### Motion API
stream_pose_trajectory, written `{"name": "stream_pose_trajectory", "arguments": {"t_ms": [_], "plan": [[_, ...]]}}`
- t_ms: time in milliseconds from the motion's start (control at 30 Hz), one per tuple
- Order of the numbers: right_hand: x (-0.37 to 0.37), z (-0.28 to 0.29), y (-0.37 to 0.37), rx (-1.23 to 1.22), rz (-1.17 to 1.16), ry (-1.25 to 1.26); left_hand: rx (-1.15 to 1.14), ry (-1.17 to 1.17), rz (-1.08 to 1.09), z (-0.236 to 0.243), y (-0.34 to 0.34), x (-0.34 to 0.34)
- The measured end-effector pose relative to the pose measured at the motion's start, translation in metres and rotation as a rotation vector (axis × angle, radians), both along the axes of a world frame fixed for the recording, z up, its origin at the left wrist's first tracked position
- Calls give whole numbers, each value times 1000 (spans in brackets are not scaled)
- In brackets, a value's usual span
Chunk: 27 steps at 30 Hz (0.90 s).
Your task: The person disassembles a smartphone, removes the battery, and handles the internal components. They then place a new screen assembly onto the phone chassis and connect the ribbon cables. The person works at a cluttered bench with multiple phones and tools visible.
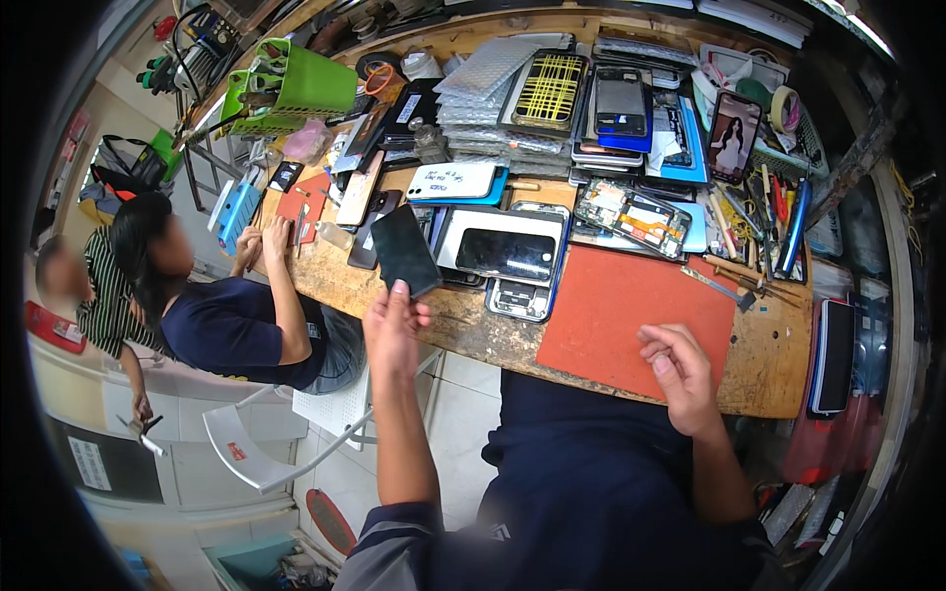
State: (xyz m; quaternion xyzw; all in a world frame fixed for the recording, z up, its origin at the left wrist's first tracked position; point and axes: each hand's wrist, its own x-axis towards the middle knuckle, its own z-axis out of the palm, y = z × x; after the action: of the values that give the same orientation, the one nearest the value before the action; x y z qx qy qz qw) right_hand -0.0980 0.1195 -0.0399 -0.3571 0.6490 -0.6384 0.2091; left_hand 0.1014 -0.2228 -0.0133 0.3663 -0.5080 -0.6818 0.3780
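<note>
In my left hand (394,325) is a dark smartphone (404,252), gripped at its lower end with the thumb on the near face and its screen side black. It is held up over the front part of the wooden bench (453,325). My right hand (680,369) hovers above the near part of a red-orange work mat (621,305), fingers loosely curled and apart, holding nothing. Between the hands, a phone with a black screen (505,254) rests on stacked phone parts. An opened phone (636,217) with its circuitry exposed lies beyond the mat.
Stacked phones and bubble-wrapped parts (493,98) line the back of the bench. Tweezers and screwdrivers (764,212) crowd the right, near a propped-up phone with a lit screen (732,138). A green basket (305,84) stands back left. A co-worker (236,315) sits at the left.
</note>
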Motion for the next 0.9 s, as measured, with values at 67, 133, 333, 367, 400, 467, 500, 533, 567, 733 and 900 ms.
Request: {"name": "stream_pose_trajectory", "arguments": {"t_ms": [67, 133, 333, 367, 400, 467, 500, 533, 567, 733, 900], "plan": [[1, 3, -2, 43, 9, 92, 8, -23, 3, -4, -26, 7], [2, 6, -4, 73, 9, 155, 14, -82, 16, -8, -50, 9], [5, 7, -4, 117, -29, 234, -68, -128, 12, -25, -91, -1], [5, 6, -3, 132, -33, 263, -65, -146, 42, -24, -97, -3], [5, 4, -4, 140, -23, 288, -112, -209, 30, -26, -100, -6], [8, 1, -4, 112, -29, 268, -111, -292, 43, -25, -105, -13], [8, -1, -4, 99, -18, 295, -128, -261, 32, -24, -108, -16], [9, -2, -3, 102, -33, 248, -151, -236, 39, -23, -107, -20], [8, -3, -5, 98, -6, 238, -193, -330, 23, -20, -111, -23], [5, -2, -7, 170, 19, 253, -267, -574, 62, -9, -116, -23], [5, -1, -4, 189, 30, 290, -410, -822, 65, -7, -113, -23]]}}
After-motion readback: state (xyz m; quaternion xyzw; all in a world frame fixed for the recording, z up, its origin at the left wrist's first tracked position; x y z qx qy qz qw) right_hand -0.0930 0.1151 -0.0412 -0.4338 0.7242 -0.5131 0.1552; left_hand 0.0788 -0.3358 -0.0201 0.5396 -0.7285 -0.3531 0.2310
